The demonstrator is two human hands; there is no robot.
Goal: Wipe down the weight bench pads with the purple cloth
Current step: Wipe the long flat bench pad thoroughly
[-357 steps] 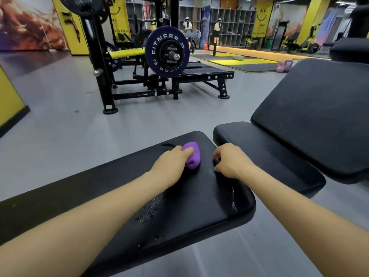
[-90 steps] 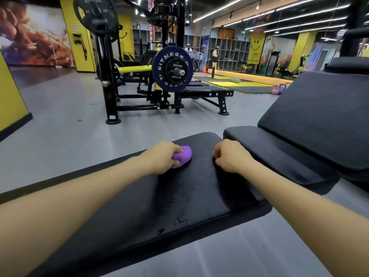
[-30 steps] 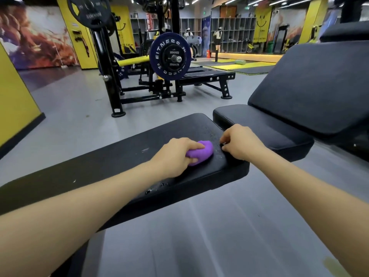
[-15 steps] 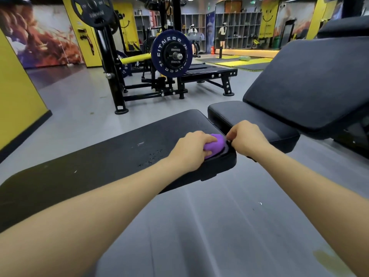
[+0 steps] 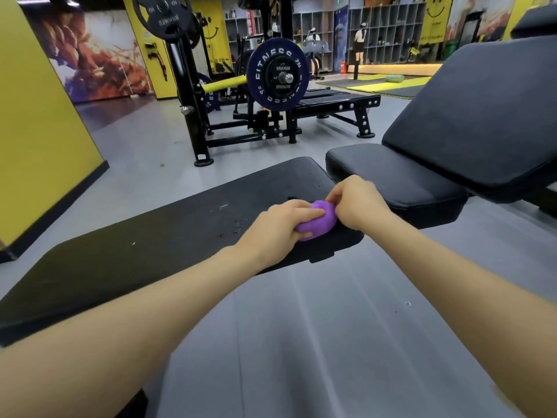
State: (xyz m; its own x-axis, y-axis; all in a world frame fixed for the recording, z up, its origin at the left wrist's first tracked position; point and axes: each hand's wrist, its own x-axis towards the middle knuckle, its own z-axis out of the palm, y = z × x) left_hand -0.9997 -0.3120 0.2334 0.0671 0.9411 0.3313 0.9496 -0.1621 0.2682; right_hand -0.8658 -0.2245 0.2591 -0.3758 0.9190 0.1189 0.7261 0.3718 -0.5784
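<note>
A long black flat bench pad (image 5: 168, 233) runs from lower left to centre. The bunched purple cloth (image 5: 320, 220) rests on its near right corner. My left hand (image 5: 278, 229) grips the cloth from the left. My right hand (image 5: 357, 200) closes on the cloth's right side, fingers curled over it. A few water drops lie on the pad to the left of the cloth. A second black seat pad (image 5: 391, 176) and its inclined back pad (image 5: 482, 116) stand just to the right.
Grey floor (image 5: 331, 342) lies below the bench edge. A black rack with a dark blue weight plate (image 5: 278, 74) stands behind. A yellow wall (image 5: 36, 140) is at left. Shelving and yellow mats are far back.
My left hand has slid the cloth to the pad's right near corner. My right hand has come in from beside the cloth and now touches it.
</note>
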